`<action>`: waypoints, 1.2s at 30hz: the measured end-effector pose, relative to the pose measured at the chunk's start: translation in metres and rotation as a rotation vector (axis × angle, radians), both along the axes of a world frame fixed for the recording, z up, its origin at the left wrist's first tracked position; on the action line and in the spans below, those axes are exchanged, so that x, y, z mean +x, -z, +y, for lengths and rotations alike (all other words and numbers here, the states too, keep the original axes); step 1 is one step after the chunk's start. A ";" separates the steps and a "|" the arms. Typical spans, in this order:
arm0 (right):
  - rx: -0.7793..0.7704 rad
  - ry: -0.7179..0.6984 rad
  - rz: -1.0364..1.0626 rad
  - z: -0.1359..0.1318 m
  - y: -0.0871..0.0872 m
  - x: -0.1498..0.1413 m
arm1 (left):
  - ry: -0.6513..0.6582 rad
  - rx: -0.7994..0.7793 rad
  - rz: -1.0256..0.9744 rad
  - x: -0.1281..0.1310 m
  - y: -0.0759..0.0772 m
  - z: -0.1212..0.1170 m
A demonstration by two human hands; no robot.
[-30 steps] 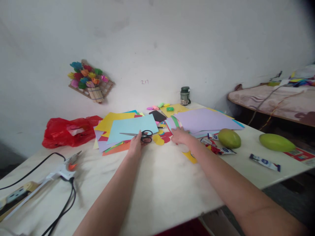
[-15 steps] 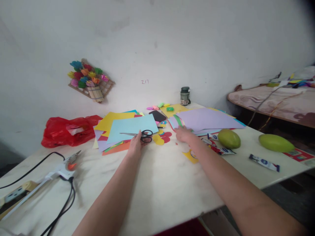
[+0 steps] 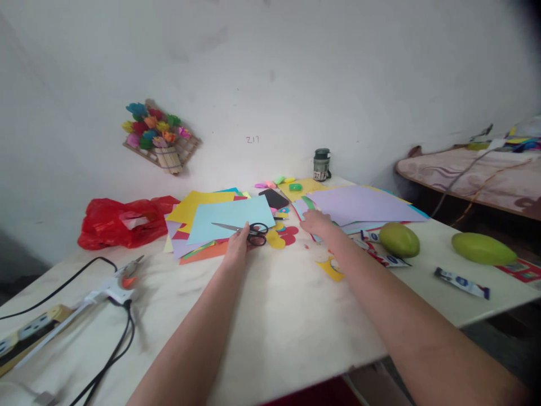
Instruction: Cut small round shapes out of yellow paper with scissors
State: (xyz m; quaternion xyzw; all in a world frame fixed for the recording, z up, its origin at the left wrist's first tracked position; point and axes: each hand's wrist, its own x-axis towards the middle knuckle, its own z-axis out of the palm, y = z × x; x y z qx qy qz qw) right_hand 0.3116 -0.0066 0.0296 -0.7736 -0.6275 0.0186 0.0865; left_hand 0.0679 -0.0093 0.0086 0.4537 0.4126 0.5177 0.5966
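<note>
My left hand (image 3: 236,246) is closed round the black handles of a pair of scissors (image 3: 249,231), whose blades lie on a light blue sheet (image 3: 230,217) atop a stack of coloured paper. Stretched forward, my right hand (image 3: 316,223) rests its fingers on the near left edge of a lilac paper pile (image 3: 359,206), beside a green strip. Between the two hands lie yellow and red cut-out shapes (image 3: 281,237).
A red plastic bag (image 3: 122,223) sits at the left, a glue gun (image 3: 120,282) with its cable and a power strip (image 3: 25,330) at the near left. Two green mangoes (image 3: 399,239) (image 3: 482,248), glue tubes (image 3: 462,282), a black phone (image 3: 274,198) and a dark jar (image 3: 322,164) also stand on the table (image 3: 274,316).
My right hand has slid further forward and a little right, onto the edge of the lilac pile. My left hand has stayed on the scissors.
</note>
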 end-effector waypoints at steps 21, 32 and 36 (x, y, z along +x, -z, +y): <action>0.023 -0.174 0.048 -0.018 0.024 -0.075 | -0.269 0.033 -0.059 -0.011 0.001 0.002; 0.033 -0.097 0.007 -0.009 0.034 -0.082 | -0.252 0.041 -0.091 -0.014 0.009 0.008; 0.114 -0.099 -0.025 -0.010 0.033 -0.078 | -0.255 0.026 -0.125 -0.012 0.006 0.006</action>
